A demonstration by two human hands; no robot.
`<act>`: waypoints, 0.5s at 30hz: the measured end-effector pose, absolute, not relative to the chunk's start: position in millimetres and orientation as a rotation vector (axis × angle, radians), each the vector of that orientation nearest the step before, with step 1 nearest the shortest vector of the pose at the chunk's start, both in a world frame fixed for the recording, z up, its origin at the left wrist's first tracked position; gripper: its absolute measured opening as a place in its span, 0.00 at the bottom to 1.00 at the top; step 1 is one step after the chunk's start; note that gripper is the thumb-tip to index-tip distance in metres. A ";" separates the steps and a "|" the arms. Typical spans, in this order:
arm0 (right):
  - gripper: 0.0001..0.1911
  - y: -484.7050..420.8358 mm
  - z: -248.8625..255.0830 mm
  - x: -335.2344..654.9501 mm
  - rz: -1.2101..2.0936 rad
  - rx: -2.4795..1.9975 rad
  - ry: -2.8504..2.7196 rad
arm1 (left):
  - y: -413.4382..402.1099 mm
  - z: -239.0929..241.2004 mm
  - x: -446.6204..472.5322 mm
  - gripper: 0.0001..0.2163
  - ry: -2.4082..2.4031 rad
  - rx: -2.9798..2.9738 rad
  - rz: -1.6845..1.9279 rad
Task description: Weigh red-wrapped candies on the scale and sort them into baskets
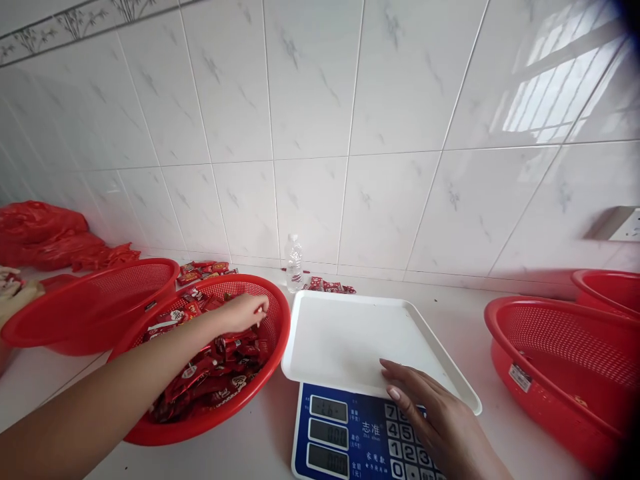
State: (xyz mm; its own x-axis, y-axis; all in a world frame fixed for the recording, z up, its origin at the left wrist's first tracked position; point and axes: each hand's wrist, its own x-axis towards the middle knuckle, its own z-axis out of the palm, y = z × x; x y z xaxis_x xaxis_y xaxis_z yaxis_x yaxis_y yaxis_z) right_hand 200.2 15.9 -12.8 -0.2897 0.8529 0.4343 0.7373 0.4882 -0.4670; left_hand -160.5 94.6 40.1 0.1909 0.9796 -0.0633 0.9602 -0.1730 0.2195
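Note:
My left hand [246, 313] reaches over a red plastic basket [286, 327] heaped with small red-wrapped packets [200, 367]. Its fingers are curled closed near the basket's right inner wall, and whatever they may hold is too small to make out. My right hand [425, 407] is open, fingers stretched out, over the front edge of the scale's white tray [350, 327] and the keypad. Below that tray, the blue panel of the digital scale [370, 430] shows three displays, and part of the keypad is hidden by my right hand. No packet lies on the tray.
A clear plastic bottle [294, 263] stands by the tiled wall, with loose packets [330, 286] beside it and more packets [203, 270] behind the basket. Another red basket [95, 300] and red plastic bags [45, 233] are at left. Red baskets [565, 373] stand at right.

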 end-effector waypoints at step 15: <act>0.18 15.1 -14.8 201.4 0.197 -1.270 -2.125 | 84.0 81.2 -79.6 0.14 1.368 1.644 0.826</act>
